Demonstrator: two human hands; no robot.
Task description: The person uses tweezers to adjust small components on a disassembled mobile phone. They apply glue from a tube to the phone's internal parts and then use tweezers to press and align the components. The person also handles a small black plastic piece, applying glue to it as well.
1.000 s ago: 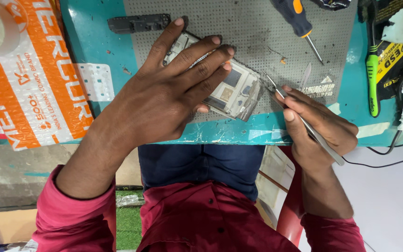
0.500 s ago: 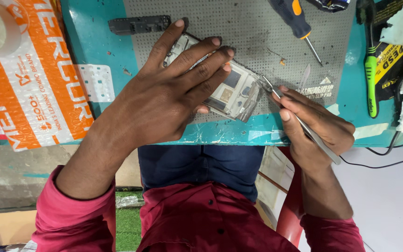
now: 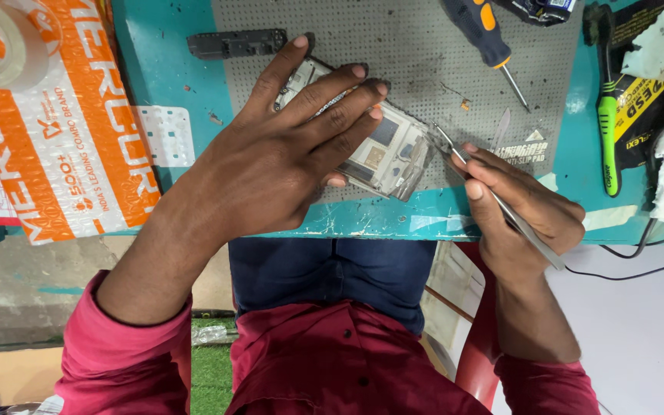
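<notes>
A flat orange-and-white padded bubble mailer (image 3: 55, 146) lies at the far left of the teal worktable, reaching over its near edge. At the right end a black-and-yellow printed packet (image 3: 643, 115) rests under a green-handled brush. A small dark printed pouch (image 3: 539, 9) shows at the top edge.

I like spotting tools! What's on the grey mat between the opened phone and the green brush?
In the head view, the right hand with its tweezers lies between the opened phone and green brush; a screwdriver sits further up.
</notes>
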